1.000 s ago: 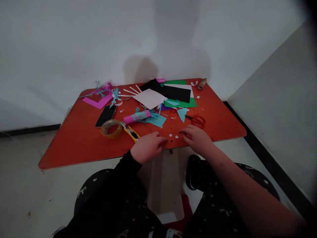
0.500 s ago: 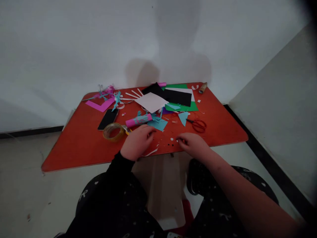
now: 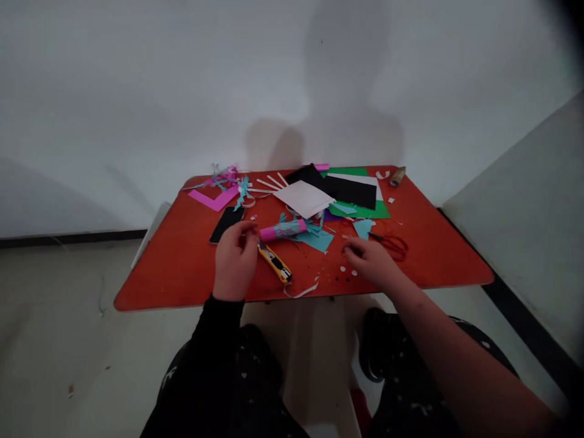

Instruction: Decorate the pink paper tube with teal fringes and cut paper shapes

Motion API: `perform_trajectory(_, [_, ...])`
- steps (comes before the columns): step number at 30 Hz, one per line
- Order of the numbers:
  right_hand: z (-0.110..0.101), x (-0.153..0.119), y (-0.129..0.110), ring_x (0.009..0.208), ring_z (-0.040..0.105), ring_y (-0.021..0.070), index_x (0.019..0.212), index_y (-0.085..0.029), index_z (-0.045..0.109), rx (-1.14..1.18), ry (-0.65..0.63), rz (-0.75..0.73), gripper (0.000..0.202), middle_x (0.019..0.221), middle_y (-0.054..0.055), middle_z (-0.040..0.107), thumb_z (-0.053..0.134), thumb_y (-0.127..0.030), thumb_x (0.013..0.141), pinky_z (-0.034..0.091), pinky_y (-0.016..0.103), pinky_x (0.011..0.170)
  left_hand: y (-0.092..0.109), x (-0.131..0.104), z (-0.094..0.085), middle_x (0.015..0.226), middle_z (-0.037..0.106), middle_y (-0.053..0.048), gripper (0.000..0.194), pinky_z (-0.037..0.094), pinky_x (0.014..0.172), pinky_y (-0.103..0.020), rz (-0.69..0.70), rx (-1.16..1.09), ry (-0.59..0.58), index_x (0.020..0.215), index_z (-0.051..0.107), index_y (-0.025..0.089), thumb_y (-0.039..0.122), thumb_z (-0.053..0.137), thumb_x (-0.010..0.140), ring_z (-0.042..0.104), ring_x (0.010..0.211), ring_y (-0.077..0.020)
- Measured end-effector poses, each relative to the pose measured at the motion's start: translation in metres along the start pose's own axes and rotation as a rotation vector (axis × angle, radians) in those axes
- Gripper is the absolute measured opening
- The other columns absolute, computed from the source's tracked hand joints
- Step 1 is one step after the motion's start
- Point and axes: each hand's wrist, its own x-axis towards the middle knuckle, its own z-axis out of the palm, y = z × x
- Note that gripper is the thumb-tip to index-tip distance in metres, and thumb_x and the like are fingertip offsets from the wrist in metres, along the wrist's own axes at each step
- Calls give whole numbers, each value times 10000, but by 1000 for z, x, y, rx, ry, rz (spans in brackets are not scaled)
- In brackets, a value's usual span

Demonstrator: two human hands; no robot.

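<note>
My left hand (image 3: 236,261) is over the left half of the red table, fingers curled near the tip of a yellow utility knife (image 3: 275,263). What its fingers hold, if anything, is hidden; no tape roll shows around it. To its right lies a pink paper tube (image 3: 283,229) wrapped in blue fringe. My right hand (image 3: 370,260) is low over the table, its fingers curled together beside a small pale scrap (image 3: 345,236). Whether they grip it I cannot tell. Small white dots (image 3: 342,269) and black dots lie just left of that hand.
Red-handled scissors (image 3: 393,244) lie beyond my right hand, beside a blue paper triangle (image 3: 363,229). A black phone (image 3: 227,223) lies behind my left hand. White card (image 3: 305,199), black paper (image 3: 353,191), green paper (image 3: 383,211) and a cardboard tube (image 3: 398,176) are farther back.
My left hand has shifted left off the yellow knife, which now shows whole; the clear tape roll is no longer visible. My right hand has moved slightly forward. The view has shifted.
</note>
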Motion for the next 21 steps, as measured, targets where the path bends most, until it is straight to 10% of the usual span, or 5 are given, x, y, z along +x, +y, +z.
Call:
perform_trajectory(12, [12, 44, 13, 649, 568, 167, 877, -196, 677, 204, 16, 87, 227, 725, 6, 626, 564, -392, 886, 447, 291, 618, -2, 1, 24, 782, 597, 13, 138, 455, 620, -217, -351, -631, 200, 961, 634, 192, 235, 574, 844, 554, 641, -102])
perform_trajectory(21, [60, 59, -19, 1058, 627, 264, 999, -184, 733, -277, 38, -290, 208, 1083, 127, 695, 540, -210, 926, 492, 382, 947, 54, -69, 86, 785, 599, -10, 153, 433, 717, -269, -254, -690, -343, 783, 604, 188, 94, 487, 808, 536, 746, -146])
